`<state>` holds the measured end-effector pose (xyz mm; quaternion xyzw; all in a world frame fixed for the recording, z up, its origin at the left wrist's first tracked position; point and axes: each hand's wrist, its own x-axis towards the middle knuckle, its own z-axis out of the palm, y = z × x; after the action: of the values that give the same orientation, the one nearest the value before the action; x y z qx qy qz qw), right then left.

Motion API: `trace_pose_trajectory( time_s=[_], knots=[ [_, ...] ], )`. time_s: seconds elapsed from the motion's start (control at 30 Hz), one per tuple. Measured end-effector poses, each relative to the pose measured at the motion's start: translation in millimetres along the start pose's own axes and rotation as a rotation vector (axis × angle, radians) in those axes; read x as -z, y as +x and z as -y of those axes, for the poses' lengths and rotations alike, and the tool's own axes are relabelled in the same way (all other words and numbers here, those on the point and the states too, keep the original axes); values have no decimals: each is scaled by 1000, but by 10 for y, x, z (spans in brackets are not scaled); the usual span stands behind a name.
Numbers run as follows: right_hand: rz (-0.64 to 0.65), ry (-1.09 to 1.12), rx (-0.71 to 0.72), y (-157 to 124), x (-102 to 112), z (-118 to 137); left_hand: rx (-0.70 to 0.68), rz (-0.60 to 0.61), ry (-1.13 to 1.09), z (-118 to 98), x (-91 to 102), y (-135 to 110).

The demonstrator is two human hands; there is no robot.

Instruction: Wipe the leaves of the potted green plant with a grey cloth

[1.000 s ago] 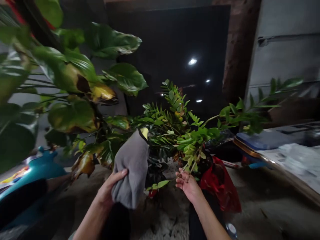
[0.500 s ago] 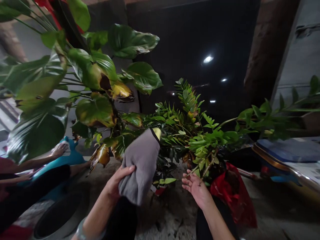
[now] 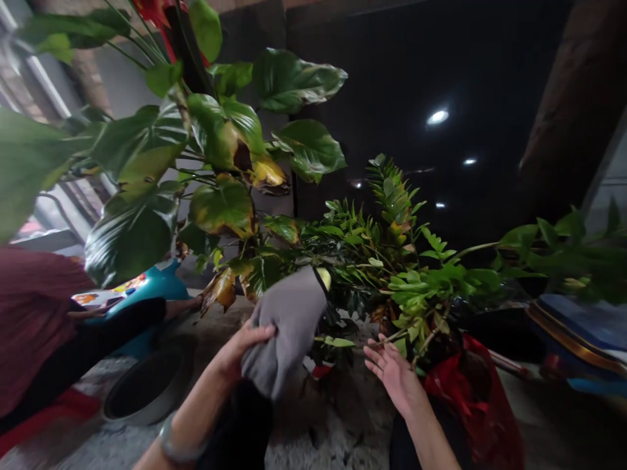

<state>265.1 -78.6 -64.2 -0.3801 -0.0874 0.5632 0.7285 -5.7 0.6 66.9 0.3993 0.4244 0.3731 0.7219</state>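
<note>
While grey cloth (image 3: 284, 329) is being clamped in the left hand (image 3: 236, 356), the right hand (image 3: 396, 380) is being held, fingers apart, at a stem (image 3: 394, 337). Gentle support is being advised.

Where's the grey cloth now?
In the head view, the crumpled grey cloth is left of centre, held in the bare left hand, below broad green leaves.

cloth (image 3: 284, 320): matt fabric | large leaf (image 3: 137, 238): glossy | red bag (image 3: 484, 398): shiny plastic | floor (image 3: 337, 437): rough, matt
</note>
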Motion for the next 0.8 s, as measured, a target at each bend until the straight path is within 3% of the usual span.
trace_pose_trajectory(
  time_s=[0.07,0.1,0.17,0.23,0.3,0.33,0.4,0.5,0.6,0.67,0.73,0.8],
  knots=[
    [10,25,15,3,-12,-21,-33,-131,-31,-2,-50,144],
    [14,39,15,5,-15,-35,-13,-134,9,65,-76,189],
    [19,65,16,16,-9,-63,77,-4,158,275,-97,181],
    [16,82,27,35,10,-85,182,207,308,460,-55,51],
    [12,88,38,59,28,-94,221,311,369,488,32,-119],
    [12,90,43,69,32,-94,209,301,363,431,77,-184],
    [21,93,45,83,23,-88,116,197,280,217,134,-225],
    [37,107,38,94,-13,-87,-72,-54,97,-80,96,-45],
    [32,129,28,124,-14,-111,-126,-237,64,5,-29,211],
    [53,120,15,162,29,-129,-62,-163,166,265,-85,263],
    [101,93,-15,203,92,-135,54,44,284,533,-74,177],
    [128,71,-50,225,136,-124,149,213,308,656,4,13]
  ],
)
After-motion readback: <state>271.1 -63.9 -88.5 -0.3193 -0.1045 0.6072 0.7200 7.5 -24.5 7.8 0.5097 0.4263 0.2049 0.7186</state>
